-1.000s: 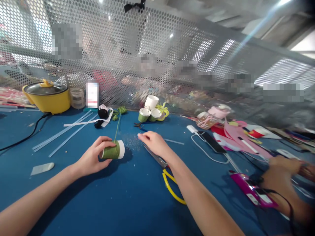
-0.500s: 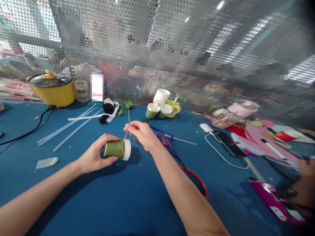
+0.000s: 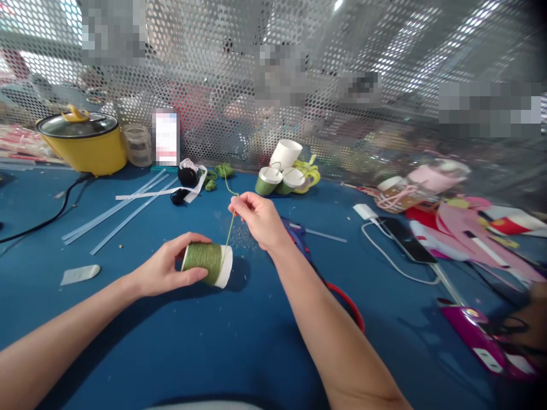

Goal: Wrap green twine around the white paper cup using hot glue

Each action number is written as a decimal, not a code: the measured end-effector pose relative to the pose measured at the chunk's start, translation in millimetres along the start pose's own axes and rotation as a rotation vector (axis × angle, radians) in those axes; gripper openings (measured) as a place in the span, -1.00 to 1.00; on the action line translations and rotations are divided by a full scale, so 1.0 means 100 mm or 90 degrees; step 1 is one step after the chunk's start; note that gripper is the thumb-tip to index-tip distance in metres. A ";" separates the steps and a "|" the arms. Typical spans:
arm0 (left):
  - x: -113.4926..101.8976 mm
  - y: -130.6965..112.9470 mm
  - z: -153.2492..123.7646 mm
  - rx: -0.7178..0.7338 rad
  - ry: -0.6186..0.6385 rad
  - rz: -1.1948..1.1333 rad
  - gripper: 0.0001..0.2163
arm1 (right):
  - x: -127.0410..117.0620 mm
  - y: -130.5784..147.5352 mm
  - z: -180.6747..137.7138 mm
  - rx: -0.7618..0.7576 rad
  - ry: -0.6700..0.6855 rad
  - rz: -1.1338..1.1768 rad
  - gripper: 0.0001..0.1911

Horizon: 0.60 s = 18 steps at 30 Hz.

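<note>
- At the lower right, a purple power strip [image 3: 461,327] is seen on the blue table [image 3: 205,353].
- Left of centre, a white cup wound with green yarn [image 3: 203,263] is held on its side by the left hand [image 3: 173,267], thumb and fingers curled around it.
- Near the centre, a yarn strand [image 3: 229,233] from the cup's white-rimmed end is pinched between the closed fingertips of the right hand [image 3: 260,219].
- Just right of centre, a blue glue gun [image 3: 301,242] is partly hidden by the right forearm.
- Beyond, two green-wrapped cups [image 3: 268,182] are grouped with a plain white cup [image 3: 286,154].
- At upper left, a yellow pot [image 3: 92,147] is covered by a glass lid.
</note>
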<state>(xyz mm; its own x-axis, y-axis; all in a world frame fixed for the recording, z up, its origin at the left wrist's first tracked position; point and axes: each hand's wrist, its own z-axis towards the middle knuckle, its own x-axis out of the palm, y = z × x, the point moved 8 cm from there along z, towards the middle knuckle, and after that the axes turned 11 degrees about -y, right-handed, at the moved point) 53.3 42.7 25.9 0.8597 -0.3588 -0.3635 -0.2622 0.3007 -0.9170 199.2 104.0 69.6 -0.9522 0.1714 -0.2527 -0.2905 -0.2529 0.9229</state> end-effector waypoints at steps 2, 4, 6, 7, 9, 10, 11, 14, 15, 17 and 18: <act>0.00 -0.02 0.00 0.023 0.000 0.017 -0.64 | 0.00 -0.01 0.00 -0.006 0.003 -0.021 -0.74; 0.00 -0.04 -0.01 0.046 0.000 0.030 -0.64 | 0.01 0.00 -0.01 -0.010 0.007 -0.034 -0.74; 0.00 -0.05 -0.01 0.059 0.004 0.041 -0.65 | 0.02 0.01 -0.02 -0.017 0.008 -0.039 -0.73; 0.01 -0.05 -0.01 0.061 0.005 0.047 -0.65 | 0.03 0.03 -0.02 -0.022 0.008 -0.038 -0.73; 0.02 -0.05 -0.02 0.055 0.010 0.056 -0.65 | 0.03 0.07 -0.04 -0.031 0.006 -0.030 -0.74; 0.03 -0.04 -0.02 0.048 0.014 0.058 -0.65 | 0.03 0.08 -0.04 -0.033 0.005 -0.023 -0.74; 0.04 -0.04 -0.03 0.039 0.018 0.060 -0.65 | 0.03 0.10 -0.05 -0.035 0.002 -0.014 -0.74; 0.06 -0.03 -0.04 0.016 0.034 0.056 -0.65 | 0.03 0.15 -0.06 -0.042 -0.001 0.014 -0.75; 0.07 -0.03 -0.04 0.010 0.040 0.052 -0.65 | 0.04 0.16 -0.06 -0.045 -0.002 0.020 -0.75; 0.07 -0.04 -0.05 0.005 0.043 0.041 -0.65 | 0.04 0.16 -0.06 -0.046 -0.008 0.022 -0.75; 0.07 -0.04 -0.05 0.006 0.042 0.036 -0.65 | 0.04 0.15 -0.06 -0.043 -0.011 0.019 -0.75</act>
<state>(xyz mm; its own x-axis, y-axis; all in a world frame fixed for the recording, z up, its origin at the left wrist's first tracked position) 58.2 34.8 25.9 0.8125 -0.3991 -0.4248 -0.3049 0.3300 -0.8934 190.6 95.3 80.3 -0.9591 0.1786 -0.2197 -0.2680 -0.3218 0.9081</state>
